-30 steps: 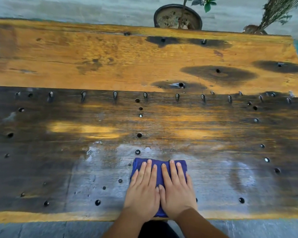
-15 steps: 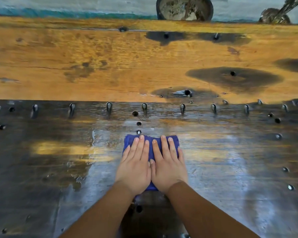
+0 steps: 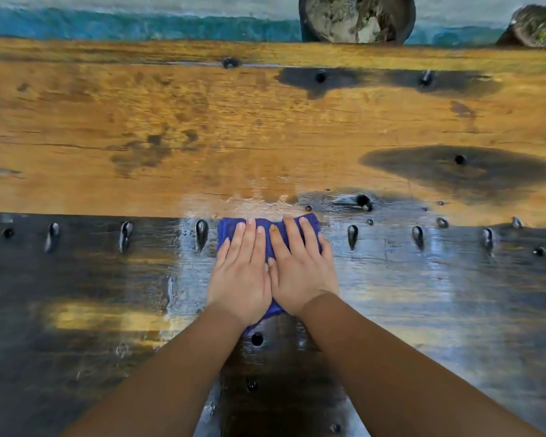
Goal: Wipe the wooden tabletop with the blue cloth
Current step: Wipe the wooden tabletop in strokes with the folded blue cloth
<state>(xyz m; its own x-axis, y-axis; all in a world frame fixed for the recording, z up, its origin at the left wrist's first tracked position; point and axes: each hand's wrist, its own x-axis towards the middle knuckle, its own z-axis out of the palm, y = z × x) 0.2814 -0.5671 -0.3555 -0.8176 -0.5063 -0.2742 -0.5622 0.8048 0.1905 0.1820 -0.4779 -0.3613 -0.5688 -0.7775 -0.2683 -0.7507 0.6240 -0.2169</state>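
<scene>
The blue cloth (image 3: 267,230) lies flat on the wooden tabletop (image 3: 177,127), at the line where the dark near plank meets the orange far plank. My left hand (image 3: 241,272) and my right hand (image 3: 298,268) lie side by side on top of it, palms down, fingers stretched forward, thumbs touching. Most of the cloth is hidden under them; its far edge and a bit near the wrists show. Behind the hands the dark plank shines wet.
Both planks are dotted with dark round holes and slots (image 3: 201,233), one row running left to right beside the cloth. A dark plant pot (image 3: 356,18) and a second pot (image 3: 531,25) stand beyond the far edge.
Both hands have pushed the cloth away from me, from near the front edge up to the seam between the planks. A wet streak trails behind it.
</scene>
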